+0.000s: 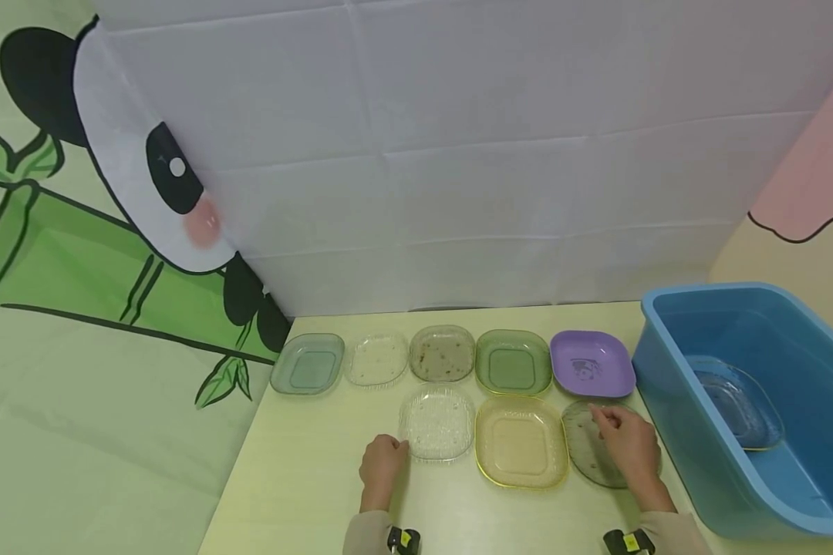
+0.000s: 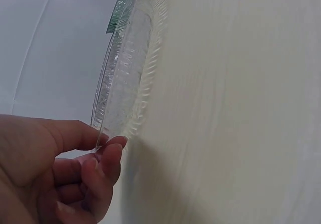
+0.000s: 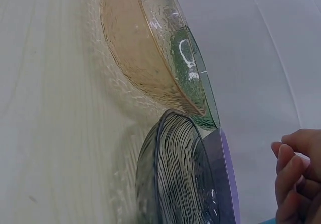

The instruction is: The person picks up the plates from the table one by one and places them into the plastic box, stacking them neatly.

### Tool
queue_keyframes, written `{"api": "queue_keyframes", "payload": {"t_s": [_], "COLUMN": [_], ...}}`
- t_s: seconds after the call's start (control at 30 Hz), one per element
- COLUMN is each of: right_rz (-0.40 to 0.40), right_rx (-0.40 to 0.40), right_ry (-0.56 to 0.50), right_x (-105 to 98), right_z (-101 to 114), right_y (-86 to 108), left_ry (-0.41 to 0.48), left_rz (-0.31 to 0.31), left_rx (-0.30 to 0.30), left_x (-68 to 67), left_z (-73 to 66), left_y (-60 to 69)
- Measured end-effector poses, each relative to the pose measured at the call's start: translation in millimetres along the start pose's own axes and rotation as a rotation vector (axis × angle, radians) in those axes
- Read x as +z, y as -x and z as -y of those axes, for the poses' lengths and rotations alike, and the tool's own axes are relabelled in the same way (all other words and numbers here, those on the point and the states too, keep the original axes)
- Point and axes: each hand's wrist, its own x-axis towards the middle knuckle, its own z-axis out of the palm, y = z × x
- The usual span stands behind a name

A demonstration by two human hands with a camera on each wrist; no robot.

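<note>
My left hand (image 1: 383, 466) is at the near-left corner of a clear ribbed plate (image 1: 436, 422); the left wrist view shows thumb and fingers pinching its rim. Over a smoky grey round plate (image 1: 585, 451) hovers my right hand (image 1: 630, 449), its fingers loosely curled with nothing between them. In the right wrist view, that hand is apart from the grey plate (image 3: 173, 179). Between these two plates lies an amber square plate (image 1: 522, 443). Beyond the grey plate sits a purple plate (image 1: 607, 362) with a dark printed figure.
Along the back row stand a pale blue-green plate (image 1: 308, 364), a clear plate (image 1: 376, 360), a speckled brownish plate (image 1: 442, 353) and a green plate (image 1: 514, 361). At the right is a blue tub (image 1: 694, 416), with a transparent blue plate (image 1: 739, 405) inside. A white cloth (image 1: 458, 193) hangs behind the table.
</note>
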Motion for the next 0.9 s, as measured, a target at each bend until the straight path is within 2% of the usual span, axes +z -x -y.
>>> {"api": "queue_keyframes", "payload": {"t_s": [0.2, 0.5, 0.7, 0.9], "right_rz": [-0.030, -0.037, -0.028, -0.034], "right_rx": [-0.002, 0.004, 0.019, 0.018], "right_ry": [-0.024, -0.018, -0.006, -0.017], "right_x": [1, 2, 0, -2], "right_z": [-1, -2, -2, -3], "right_y": [0.9, 2.2, 3.4, 4.0], "left_ry": [0.059, 0.098, 0.104, 0.119], "left_rz": [-0.017, -0.023, -0.021, -0.021], "left_rx": [-0.009, -0.014, -0.032, -0.032], "left_x": [2.7, 1.9, -0.9, -10.0], "left_z": [2.7, 4.4, 10.7, 14.2], "left_y": [0.2, -0.5, 5.2, 12.5]}}
